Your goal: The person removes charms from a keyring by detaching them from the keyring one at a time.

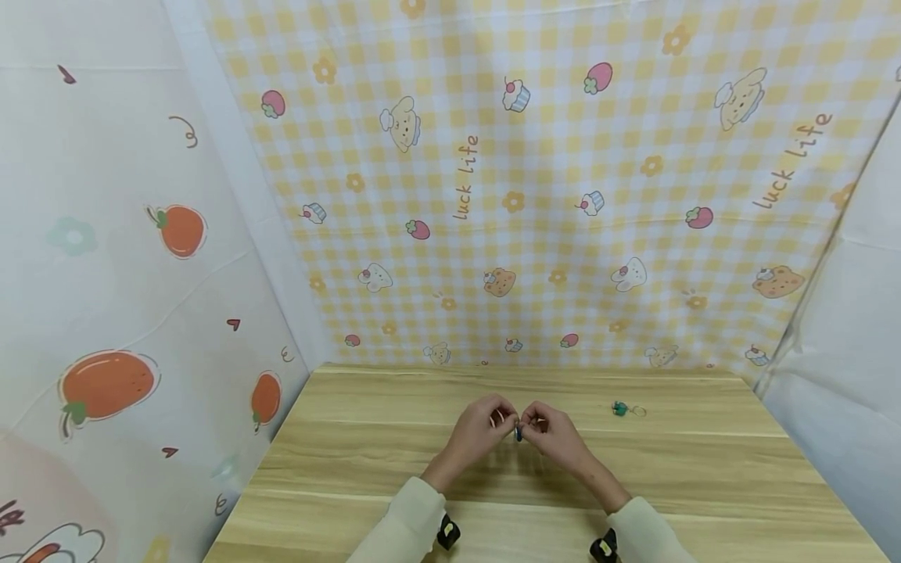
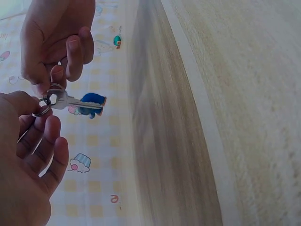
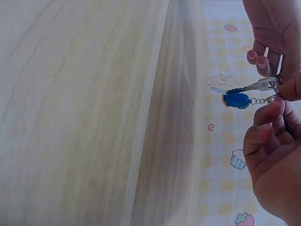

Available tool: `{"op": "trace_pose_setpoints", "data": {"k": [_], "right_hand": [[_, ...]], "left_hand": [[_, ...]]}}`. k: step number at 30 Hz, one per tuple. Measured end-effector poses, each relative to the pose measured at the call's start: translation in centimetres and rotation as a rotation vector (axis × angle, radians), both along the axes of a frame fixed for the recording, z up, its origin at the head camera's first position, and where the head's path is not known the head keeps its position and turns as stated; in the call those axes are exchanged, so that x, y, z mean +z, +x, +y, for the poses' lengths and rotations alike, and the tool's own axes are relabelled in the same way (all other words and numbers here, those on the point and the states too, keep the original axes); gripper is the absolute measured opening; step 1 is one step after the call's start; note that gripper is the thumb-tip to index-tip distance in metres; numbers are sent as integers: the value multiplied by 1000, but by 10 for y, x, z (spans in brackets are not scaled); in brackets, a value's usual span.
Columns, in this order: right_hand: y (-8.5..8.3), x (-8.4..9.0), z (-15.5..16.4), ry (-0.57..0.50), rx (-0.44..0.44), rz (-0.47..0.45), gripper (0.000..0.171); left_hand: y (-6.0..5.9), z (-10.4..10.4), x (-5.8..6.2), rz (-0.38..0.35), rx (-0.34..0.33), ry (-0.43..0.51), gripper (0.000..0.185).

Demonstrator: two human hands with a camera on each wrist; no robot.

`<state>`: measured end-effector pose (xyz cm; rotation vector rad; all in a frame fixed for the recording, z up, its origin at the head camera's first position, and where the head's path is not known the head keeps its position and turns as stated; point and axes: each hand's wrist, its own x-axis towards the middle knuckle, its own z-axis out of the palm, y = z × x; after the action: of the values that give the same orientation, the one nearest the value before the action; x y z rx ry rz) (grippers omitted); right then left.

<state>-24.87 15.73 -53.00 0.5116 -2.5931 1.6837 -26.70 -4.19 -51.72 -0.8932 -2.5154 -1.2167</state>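
Silver key point(image 2: 66, 100) pinched between left hand point(image 1: 479, 432) and right hand point(image 1: 556, 432).

small green charm point(image 1: 619, 408) on the table point(image 1: 704, 469), too small to identify

Green keychain point(image 1: 620, 408) on wooden table point(image 1: 366, 461).

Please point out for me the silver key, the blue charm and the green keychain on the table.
silver key point(image 2: 70, 100), left wrist view, on its blade.
blue charm point(image 3: 236, 100), right wrist view, on its body.
green keychain point(image 1: 620, 408), head view, on its green figure.
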Motion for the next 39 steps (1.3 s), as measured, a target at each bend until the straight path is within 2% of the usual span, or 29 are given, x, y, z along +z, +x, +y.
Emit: {"op": "trace_pose_setpoints", "data": {"k": [9,18,28,39], "right_hand": [[0,-1,1,-11,5,23,9],[2,1,4,-26,42,69,7],[2,5,9,21,-46,81,5],[-4,2,24,96,-131,151,11]], "left_hand": [[2,1,0,33,37,-24,6],[-2,-4,0,13,110,-21,6],[-3,-7,0,-14,96,-5,7],[-4,-6,-2,-10,95,15,6]]}}
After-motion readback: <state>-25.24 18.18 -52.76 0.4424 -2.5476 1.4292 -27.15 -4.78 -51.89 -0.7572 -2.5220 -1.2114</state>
